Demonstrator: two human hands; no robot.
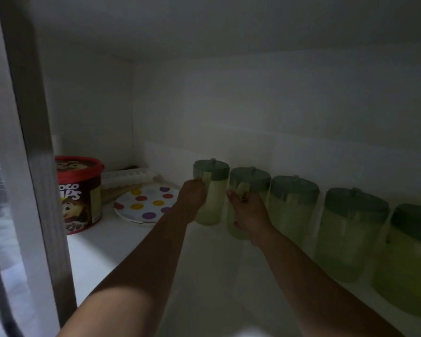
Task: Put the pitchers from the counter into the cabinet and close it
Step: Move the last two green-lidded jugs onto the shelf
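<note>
Several pale green pitchers with dark green lids stand in a row along the back wall of the white cabinet shelf [136, 242]. My left hand [192, 197] grips the handle of the leftmost pitcher [212, 193]. My right hand [249, 214] grips the handle of the second pitcher [248, 183], which stands right beside the first. Three more pitchers [292, 210] continue to the right, untouched. Both forearms reach in from the lower front.
A red Choco Chips tub [80, 190] stands at the shelf's left front. A polka-dot plate [147, 203] lies behind it, with a white ice tray [128, 178] in the corner. The cabinet's grey frame post [37, 142] rises on the left.
</note>
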